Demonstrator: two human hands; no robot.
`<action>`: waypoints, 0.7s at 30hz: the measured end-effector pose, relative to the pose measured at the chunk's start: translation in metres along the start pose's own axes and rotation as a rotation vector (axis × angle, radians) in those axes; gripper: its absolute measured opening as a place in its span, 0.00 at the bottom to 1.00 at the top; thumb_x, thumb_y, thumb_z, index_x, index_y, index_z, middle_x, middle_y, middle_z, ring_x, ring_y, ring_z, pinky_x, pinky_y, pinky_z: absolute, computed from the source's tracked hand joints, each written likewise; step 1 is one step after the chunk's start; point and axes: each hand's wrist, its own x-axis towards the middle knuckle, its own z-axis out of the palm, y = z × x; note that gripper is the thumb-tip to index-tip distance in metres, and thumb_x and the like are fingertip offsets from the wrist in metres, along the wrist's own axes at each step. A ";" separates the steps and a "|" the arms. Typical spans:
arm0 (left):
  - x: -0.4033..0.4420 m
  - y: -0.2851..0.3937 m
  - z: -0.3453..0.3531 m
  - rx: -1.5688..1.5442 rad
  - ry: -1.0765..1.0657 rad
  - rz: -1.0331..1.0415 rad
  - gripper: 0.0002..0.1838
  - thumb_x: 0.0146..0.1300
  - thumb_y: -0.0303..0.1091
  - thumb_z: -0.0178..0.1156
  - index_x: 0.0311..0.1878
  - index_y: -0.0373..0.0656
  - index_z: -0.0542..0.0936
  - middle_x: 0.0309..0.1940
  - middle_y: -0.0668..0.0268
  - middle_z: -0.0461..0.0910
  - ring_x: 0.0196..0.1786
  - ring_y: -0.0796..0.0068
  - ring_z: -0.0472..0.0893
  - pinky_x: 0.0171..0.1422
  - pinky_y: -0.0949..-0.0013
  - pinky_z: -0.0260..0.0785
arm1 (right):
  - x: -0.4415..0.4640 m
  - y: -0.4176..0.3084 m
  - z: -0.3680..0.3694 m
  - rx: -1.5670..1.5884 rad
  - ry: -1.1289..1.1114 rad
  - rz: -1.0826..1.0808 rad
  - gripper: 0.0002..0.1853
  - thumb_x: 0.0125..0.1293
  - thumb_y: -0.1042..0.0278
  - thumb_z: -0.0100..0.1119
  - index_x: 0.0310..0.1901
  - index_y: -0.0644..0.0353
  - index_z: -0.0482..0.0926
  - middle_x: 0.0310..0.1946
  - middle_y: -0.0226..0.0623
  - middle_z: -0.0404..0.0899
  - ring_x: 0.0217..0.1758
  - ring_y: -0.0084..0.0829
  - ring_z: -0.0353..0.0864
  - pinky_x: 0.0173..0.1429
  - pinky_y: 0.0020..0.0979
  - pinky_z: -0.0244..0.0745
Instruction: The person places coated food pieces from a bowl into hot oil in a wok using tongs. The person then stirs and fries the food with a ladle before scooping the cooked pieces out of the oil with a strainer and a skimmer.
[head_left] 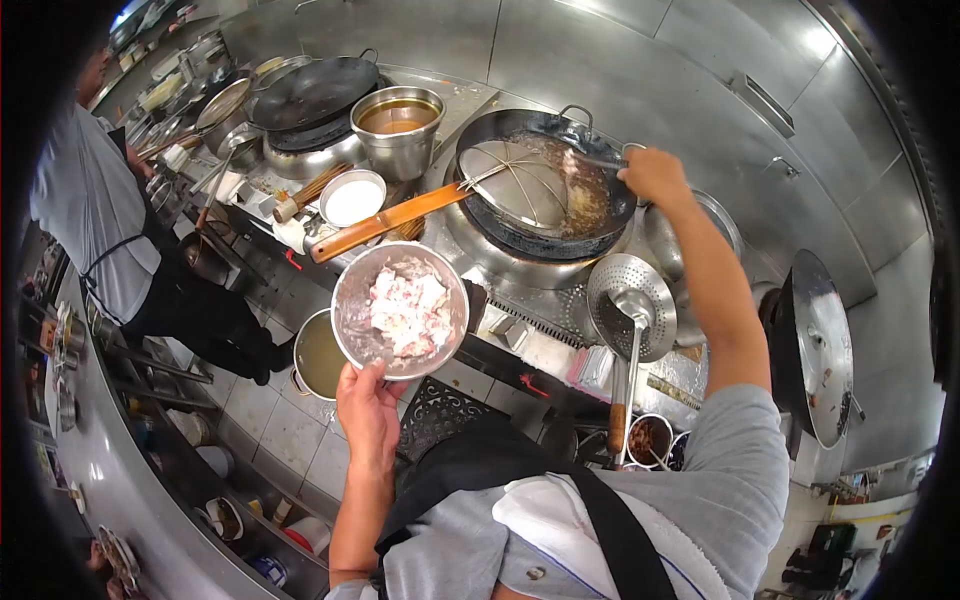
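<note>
My left hand grips the lower rim of a steel bowl that holds pale pink, white-coated pieces. Over the far right side of a big black wok, my right hand is closed round a thin metal handle. Beside that handle's inner end, a pale piece shows above the dark, bubbling contents. A round wire-ribbed strainer lies in the wok's left part, its long wooden handle sticking out to the left over the bowl.
A steel pot of brown liquid, a bowl of white stuff and another wok stand left. A perforated ladle lies right. A wok leans far right. A co-worker stands at left; a pot sits low.
</note>
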 end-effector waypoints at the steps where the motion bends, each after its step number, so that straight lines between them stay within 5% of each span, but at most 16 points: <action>1: -0.003 -0.003 0.001 -0.002 0.005 0.011 0.18 0.66 0.26 0.52 0.59 0.37 0.73 0.52 0.58 0.82 0.49 0.64 0.86 0.49 0.57 0.84 | 0.013 0.001 0.025 -0.009 -0.087 0.034 0.21 0.65 0.49 0.62 0.50 0.57 0.83 0.44 0.48 0.85 0.50 0.48 0.84 0.54 0.46 0.78; 5: -0.015 0.000 -0.001 0.013 0.043 0.040 0.18 0.66 0.26 0.52 0.59 0.37 0.73 0.52 0.57 0.82 0.50 0.63 0.85 0.51 0.56 0.84 | 0.019 -0.005 0.068 0.145 -0.056 0.225 0.25 0.66 0.46 0.60 0.52 0.60 0.82 0.47 0.52 0.84 0.54 0.49 0.83 0.58 0.47 0.77; 9: -0.012 0.020 -0.005 0.046 0.082 0.069 0.20 0.66 0.26 0.53 0.61 0.36 0.72 0.56 0.55 0.80 0.56 0.61 0.82 0.57 0.53 0.80 | -0.006 -0.011 0.002 0.258 0.170 0.164 0.26 0.68 0.44 0.58 0.53 0.61 0.81 0.47 0.53 0.84 0.52 0.51 0.84 0.55 0.48 0.77; 11: 0.000 0.027 -0.009 0.019 0.119 0.131 0.11 0.67 0.27 0.55 0.51 0.38 0.76 0.47 0.59 0.83 0.46 0.68 0.84 0.48 0.61 0.80 | -0.030 -0.032 -0.045 0.350 0.394 -0.025 0.26 0.68 0.43 0.59 0.53 0.59 0.82 0.46 0.50 0.85 0.49 0.50 0.84 0.52 0.48 0.77; 14: 0.017 0.041 -0.006 -0.084 0.127 0.208 0.02 0.66 0.24 0.58 0.39 0.42 0.75 0.42 0.63 0.83 0.44 0.71 0.83 0.50 0.62 0.80 | -0.088 -0.090 -0.132 0.528 0.333 -0.321 0.23 0.65 0.50 0.64 0.54 0.58 0.81 0.44 0.45 0.85 0.43 0.46 0.85 0.47 0.42 0.77; 18: 0.028 0.057 -0.007 -0.116 0.070 0.287 0.06 0.66 0.24 0.59 0.33 0.44 0.73 0.36 0.67 0.81 0.38 0.78 0.80 0.45 0.70 0.76 | -0.147 -0.165 -0.186 0.373 0.344 -0.659 0.19 0.61 0.57 0.68 0.50 0.57 0.80 0.37 0.38 0.83 0.39 0.42 0.84 0.40 0.39 0.76; 21: 0.033 0.062 -0.015 -0.074 0.001 0.332 0.08 0.67 0.24 0.60 0.32 0.45 0.73 0.33 0.70 0.78 0.34 0.82 0.76 0.41 0.73 0.73 | -0.164 -0.204 -0.200 0.214 0.411 -0.699 0.17 0.61 0.57 0.67 0.46 0.56 0.78 0.33 0.36 0.79 0.38 0.41 0.82 0.37 0.41 0.75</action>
